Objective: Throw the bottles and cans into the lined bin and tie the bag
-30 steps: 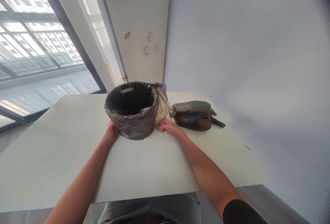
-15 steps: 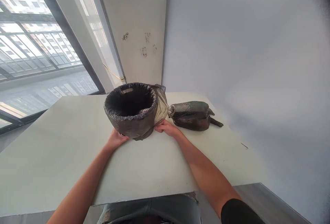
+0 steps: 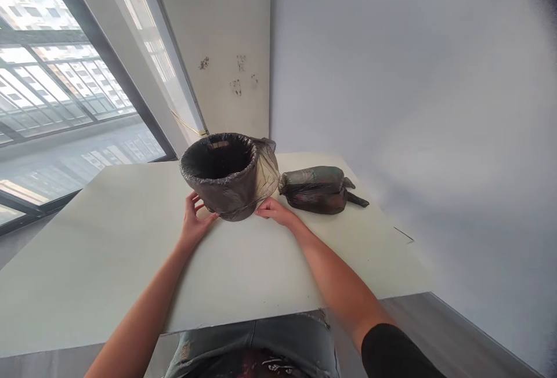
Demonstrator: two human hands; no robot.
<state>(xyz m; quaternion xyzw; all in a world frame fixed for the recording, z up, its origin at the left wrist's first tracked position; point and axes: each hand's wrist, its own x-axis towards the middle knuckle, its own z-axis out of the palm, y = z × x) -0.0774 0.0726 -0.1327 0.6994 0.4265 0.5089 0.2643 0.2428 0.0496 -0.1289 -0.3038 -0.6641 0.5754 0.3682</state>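
Note:
A round trash can (image 3: 226, 195) stands on the table, lined with a thin dark plastic bag folded over its rim. Loose bag film (image 3: 266, 174) bulges out on its right side. My left hand (image 3: 195, 220) rests at the can's lower left, fingers spread apart, thumb tip touching its base. At the lower right, my right hand (image 3: 275, 211) has curled fingers pressed together at the bottom edge of the loose film. To the right lies a tied dark plastic bundle (image 3: 315, 189) with two knotted ends.
The pale table (image 3: 108, 250) has a front edge close to my body. Behind it stands a white refrigerator (image 3: 230, 30) with stained patches. A plain wall (image 3: 391, 76) runs along the right, windows (image 3: 65, 76) on the left. A thin dark stick (image 3: 404, 234) lies near the wall.
The can has come down and away from me, and now looks smaller and more upright. My left hand's fingers, hidden before, now show spread. The bundle stays where it was.

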